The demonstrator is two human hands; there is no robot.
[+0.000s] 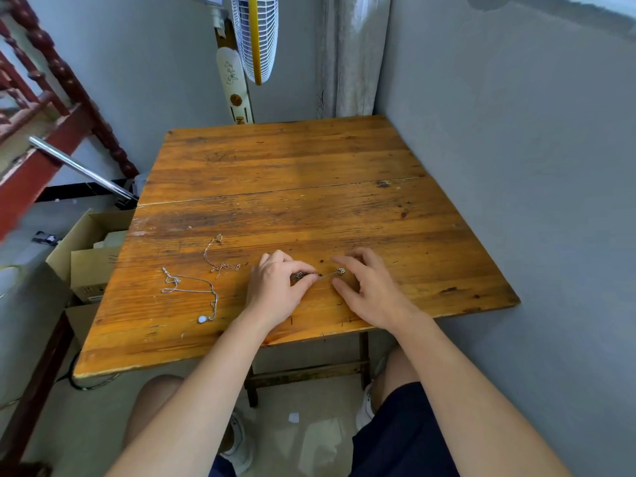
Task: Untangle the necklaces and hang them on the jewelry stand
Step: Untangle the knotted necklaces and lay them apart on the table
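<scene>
Dark necklace (327,274) is pinched on the table (275,166) by the curled left hand (275,289); just right of that pinch, its free end is bracketed, ungripped, by the relaxed right hand (370,287).

Soft, even daylight, moderately bright, with no hard shadows; only faint dark smudges lie under the left hand (275,292) and right hand (373,294). A pale sheen crosses the far half of the bench (292,160). The middle is sharp: the necklace (329,274) between the hands reads crisply. Wide-angle distortion bends the walls and tilts the fan (256,36); the top right corner smears.
</scene>
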